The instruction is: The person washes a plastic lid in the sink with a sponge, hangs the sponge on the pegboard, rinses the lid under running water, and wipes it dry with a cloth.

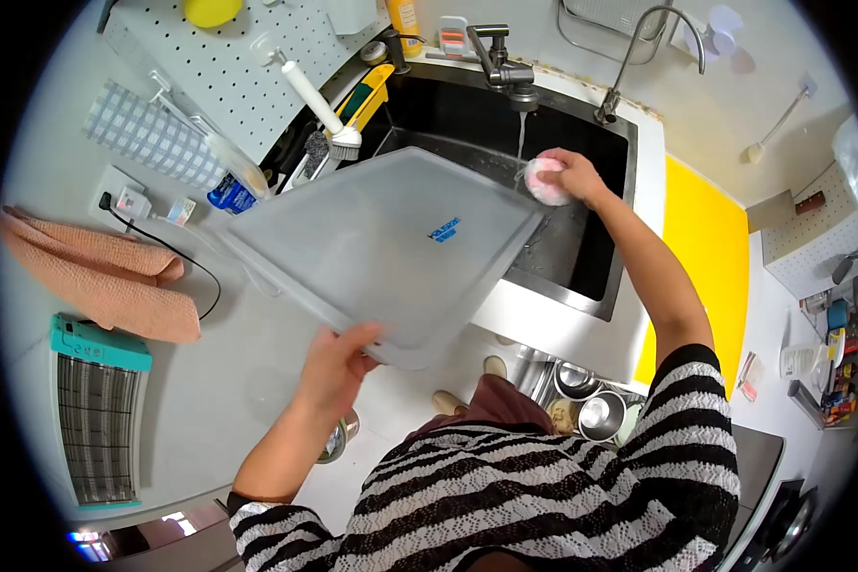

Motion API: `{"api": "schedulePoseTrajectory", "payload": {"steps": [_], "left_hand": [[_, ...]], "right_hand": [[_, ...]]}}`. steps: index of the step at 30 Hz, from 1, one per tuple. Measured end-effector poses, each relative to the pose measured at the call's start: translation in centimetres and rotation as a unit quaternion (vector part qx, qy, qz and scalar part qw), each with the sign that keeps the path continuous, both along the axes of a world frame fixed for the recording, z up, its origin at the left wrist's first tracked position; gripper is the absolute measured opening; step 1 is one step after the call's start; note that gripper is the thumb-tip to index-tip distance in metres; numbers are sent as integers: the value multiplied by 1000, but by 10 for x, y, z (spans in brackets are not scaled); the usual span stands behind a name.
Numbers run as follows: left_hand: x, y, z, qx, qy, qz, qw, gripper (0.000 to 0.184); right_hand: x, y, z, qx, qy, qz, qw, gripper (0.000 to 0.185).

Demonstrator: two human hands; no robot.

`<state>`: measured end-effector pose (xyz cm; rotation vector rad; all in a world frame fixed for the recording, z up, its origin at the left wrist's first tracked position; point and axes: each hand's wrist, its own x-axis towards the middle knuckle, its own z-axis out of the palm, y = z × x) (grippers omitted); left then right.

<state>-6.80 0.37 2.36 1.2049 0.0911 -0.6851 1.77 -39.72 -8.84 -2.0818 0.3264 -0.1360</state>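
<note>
A large translucent plastic lid (pixel 353 238) with blue lettering is tilted over the left part of the black sink (pixel 582 243). My left hand (pixel 338 367) grips its near corner, thumb on top. By the lid's far right corner, my right hand (pixel 574 178) is closed on a pink and white sponge (pixel 547 181), which is beside the thin stream of water falling from the dark faucet (pixel 505 71). Whether the sponge touches the lid or the water is hard to tell.
A yellow mat (pixel 705 257) lies on the counter right of the sink. A white-handled brush (pixel 315 100) and a yellow holder (pixel 370 98) stand at the sink's left. A second, curved tap (pixel 629 71) rises behind. Metal pots (pixel 602 416) sit below the counter.
</note>
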Motion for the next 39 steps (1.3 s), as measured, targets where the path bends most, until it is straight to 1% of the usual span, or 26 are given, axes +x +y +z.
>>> {"api": "schedulePoseTrajectory", "payload": {"steps": [3,5,6,7,8,9,11,15,17,19,20,21,22,23,24,25,26,28,29,30,31,33,34,36,38,39], "left_hand": [[12,17,-15,21,-19,28,999,41],[23,26,-25,30,-39,160,986,54],[28,23,-24,35,-39,159,986,54],[33,17,-23,88,-77,189,975,67],[37,13,-23,140,-114,217,959,83],[43,11,-28,146,-113,219,958,83],[55,7,-39,283,-129,180,933,80],[64,-15,-45,338,-167,139,916,76],[67,-16,-51,302,-182,166,921,71],[66,-21,-39,327,-152,153,920,72],[67,-24,-35,345,-124,139,920,73],[67,-22,-39,348,-125,139,919,73],[67,-18,-49,324,-156,168,918,74],[69,-18,-55,296,-186,198,916,75],[69,-27,-49,289,-176,217,916,77],[71,-30,-50,290,-174,216,916,77],[72,-31,-52,279,-177,234,915,77],[72,-33,-54,271,-177,253,912,77],[70,-33,-52,272,-179,253,911,77],[71,-33,-52,269,-183,255,910,78],[71,-32,-54,270,-184,262,908,78],[71,-28,-57,308,-180,261,897,78],[73,-28,-57,310,-178,263,896,78],[72,-32,-53,317,-131,293,892,78],[73,-34,-51,313,-134,295,893,78],[73,-34,-50,304,-144,297,894,78]], "right_hand": [[12,-9,-31,40,11,17,999,40],[16,-2,-44,50,25,44,997,41],[9,15,-31,70,31,66,995,39],[1,34,-15,90,36,90,991,38],[-3,47,-13,72,10,135,988,39],[-7,59,-12,54,-15,181,982,40],[-14,79,-7,-104,-71,268,955,40],[6,74,-22,-101,-118,263,952,37],[38,53,-59,-225,-158,285,918,33],[62,22,-85,-230,-49,206,950,31],[65,21,-78,-229,-51,207,950,31],[66,21,-64,-250,51,131,958,32],[69,24,-58,-266,152,54,950,33],[71,30,-61,-267,150,54,951,33],[68,42,-69,-240,43,133,961,33],[68,51,-74,-208,-64,208,954,34],[72,58,-74,-207,-62,208,954,34],[82,72,-74,-64,-158,312,935,37],[84,68,-75,-59,-156,314,935,37],[90,54,-75,-132,-70,230,962,38],[100,38,-76,-204,15,143,968,39],[133,8,-118,-229,86,70,967,32],[151,10,-129,-227,88,74,967,32],[177,24,-136,-270,98,100,952,27],[196,47,-124,-343,21,179,922,26],[213,63,-128,-303,34,120,945,25]]}}
